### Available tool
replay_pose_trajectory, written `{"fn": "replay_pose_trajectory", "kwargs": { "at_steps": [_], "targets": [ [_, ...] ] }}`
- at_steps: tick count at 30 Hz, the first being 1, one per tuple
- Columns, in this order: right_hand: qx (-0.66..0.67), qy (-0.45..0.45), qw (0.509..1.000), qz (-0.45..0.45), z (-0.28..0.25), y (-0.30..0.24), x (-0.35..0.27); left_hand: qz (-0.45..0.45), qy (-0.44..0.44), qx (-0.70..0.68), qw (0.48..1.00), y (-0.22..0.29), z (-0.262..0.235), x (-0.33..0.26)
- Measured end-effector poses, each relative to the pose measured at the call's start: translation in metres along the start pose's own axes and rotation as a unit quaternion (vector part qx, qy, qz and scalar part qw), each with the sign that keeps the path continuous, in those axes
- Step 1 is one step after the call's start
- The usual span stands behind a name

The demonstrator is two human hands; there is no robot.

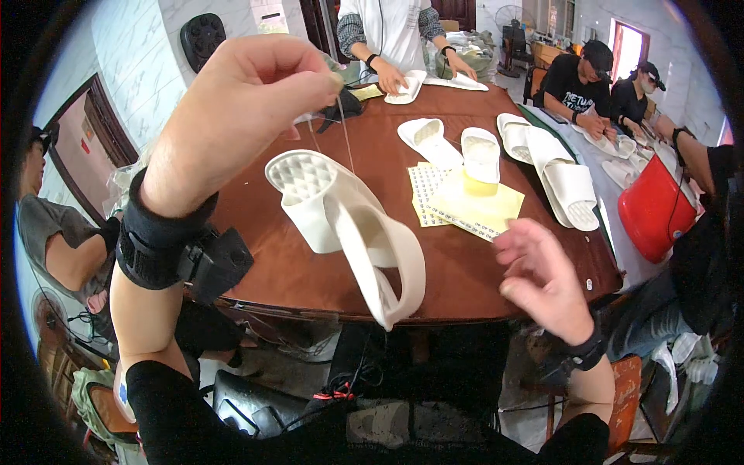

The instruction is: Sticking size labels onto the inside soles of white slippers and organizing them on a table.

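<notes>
From the head view, here's the left hand (252, 105), up high, thumb and forefinger pinched together on a thin, clear strand (346, 136). Below it dangle the off-white moulded slippers (306, 182), a pair by the look of it, quilted footbed showing, tilted over the near edge of the glossy red-brown table (465, 275). Whether they brush the edge, I can't tell. And the right hand (546, 279) hovers off to the side, fingers apart, holding nothing, near the flat yellow paper sheets (508, 203). That pinch wants to stay firm, I'd say: so fine a strand could slip or twist. A palm beneath the lower toe would steady the swing, and a level wrist should spread the weight.
</notes>
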State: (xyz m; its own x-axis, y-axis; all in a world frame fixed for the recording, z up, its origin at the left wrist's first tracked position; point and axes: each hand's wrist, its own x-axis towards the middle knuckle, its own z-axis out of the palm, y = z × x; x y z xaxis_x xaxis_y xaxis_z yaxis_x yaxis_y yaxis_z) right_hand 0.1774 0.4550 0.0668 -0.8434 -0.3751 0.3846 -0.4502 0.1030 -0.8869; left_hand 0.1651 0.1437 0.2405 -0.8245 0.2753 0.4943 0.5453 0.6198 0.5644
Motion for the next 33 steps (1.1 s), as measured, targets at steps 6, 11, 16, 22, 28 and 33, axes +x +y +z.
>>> {"fn": "replay_pose_trajectory", "kwargs": {
  "at_steps": [6,11,16,22,28,33],
  "targets": [
    [-0.097,-0.132,0.983,-0.087,0.031,-0.011,0.007,0.020,-0.001,0.021,1.000,0.008,0.012,0.001],
    [-0.060,-0.141,0.983,-0.096,0.045,0.000,0.018,0.040,-0.006,0.034,0.999,-0.006,0.015,0.010],
    [0.044,-0.144,0.988,-0.033,0.053,0.019,0.025,0.020,0.002,-0.018,1.000,-0.026,0.021,0.024],
    [0.143,-0.051,0.988,-0.016,0.071,0.047,0.042,-0.011,-0.023,-0.053,0.998,-0.056,0.034,0.039],
    [0.142,-0.019,0.990,0.014,0.065,0.052,0.058,-0.020,-0.028,-0.031,0.999,-0.070,0.043,0.042],
    [0.211,0.003,0.975,0.068,0.063,0.056,0.061,-0.065,-0.032,0.003,0.997,-0.092,0.044,0.040]
  ]
}}
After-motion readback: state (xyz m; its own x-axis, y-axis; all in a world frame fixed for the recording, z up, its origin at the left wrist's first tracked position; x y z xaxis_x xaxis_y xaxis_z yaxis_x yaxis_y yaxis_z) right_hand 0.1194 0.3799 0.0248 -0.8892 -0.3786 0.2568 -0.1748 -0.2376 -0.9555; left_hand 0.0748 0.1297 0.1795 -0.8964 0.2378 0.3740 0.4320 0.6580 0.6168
